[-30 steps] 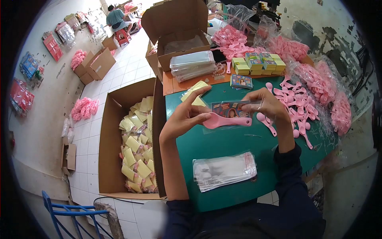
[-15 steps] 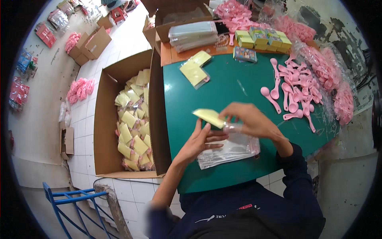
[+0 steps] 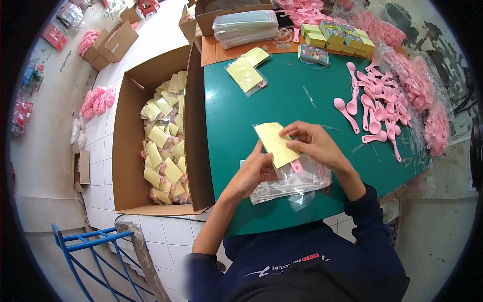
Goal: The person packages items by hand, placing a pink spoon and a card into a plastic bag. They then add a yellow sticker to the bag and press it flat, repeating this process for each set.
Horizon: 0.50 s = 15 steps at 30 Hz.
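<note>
A clear plastic bag holding a yellow card (image 3: 272, 143) is between my two hands, above the green table. From the card's lower edge a pink spoon handle (image 3: 297, 166) sticks out inside the clear plastic. My left hand (image 3: 255, 173) grips the packet at its lower left edge, thumb on the card. At the card's right edge, my right hand (image 3: 318, 145) pinches it between thumb and fingers. Beneath them lies a stack of clear plastic bags (image 3: 269, 193), partly hidden by the packet and my left hand.
Left of the table stands a big cardboard box (image 3: 132, 105) holding many yellow-card packets (image 3: 173, 171). Two packets (image 3: 245, 75) lie at the table's far left. Loose pink spoons (image 3: 375, 108) are spread at the right, near card stacks (image 3: 332, 35). A blue metal frame (image 3: 90, 246) stands lower left.
The card was tilted nearly edge-on; now its yellow face is turned up toward me and the pink handle shows. My right hand has shifted slightly along the card's right side.
</note>
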### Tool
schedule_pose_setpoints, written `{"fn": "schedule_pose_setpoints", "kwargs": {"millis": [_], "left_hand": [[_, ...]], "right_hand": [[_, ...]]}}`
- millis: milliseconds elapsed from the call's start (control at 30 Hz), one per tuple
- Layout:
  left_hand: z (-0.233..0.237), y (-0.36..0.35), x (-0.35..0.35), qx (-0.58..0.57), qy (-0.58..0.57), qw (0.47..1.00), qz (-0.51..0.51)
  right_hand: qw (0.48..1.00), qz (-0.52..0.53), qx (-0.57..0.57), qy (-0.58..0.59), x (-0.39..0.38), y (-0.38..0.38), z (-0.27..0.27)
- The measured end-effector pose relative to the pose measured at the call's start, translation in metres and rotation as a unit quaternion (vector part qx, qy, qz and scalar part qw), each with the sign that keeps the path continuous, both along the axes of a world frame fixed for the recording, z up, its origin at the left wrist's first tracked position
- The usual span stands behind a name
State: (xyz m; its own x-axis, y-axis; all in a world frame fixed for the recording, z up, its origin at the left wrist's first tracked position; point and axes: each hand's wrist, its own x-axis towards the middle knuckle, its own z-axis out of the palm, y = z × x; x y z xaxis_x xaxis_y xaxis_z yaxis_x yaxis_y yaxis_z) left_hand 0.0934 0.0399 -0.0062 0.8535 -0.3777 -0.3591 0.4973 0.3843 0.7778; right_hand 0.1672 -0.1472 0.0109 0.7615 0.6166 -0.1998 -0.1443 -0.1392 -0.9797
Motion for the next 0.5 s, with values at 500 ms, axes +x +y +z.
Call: {"fn": "schedule_pose_setpoints", "kwargs": {"millis": [500], "left_hand": [[-0.011, -0.004, -0.036, 0.092, -0.044, 0.994, -0.03]], "right_hand": [[0.91, 0.228, -0.136, -0.319, -0.017, -0.003, 0.003]]}}
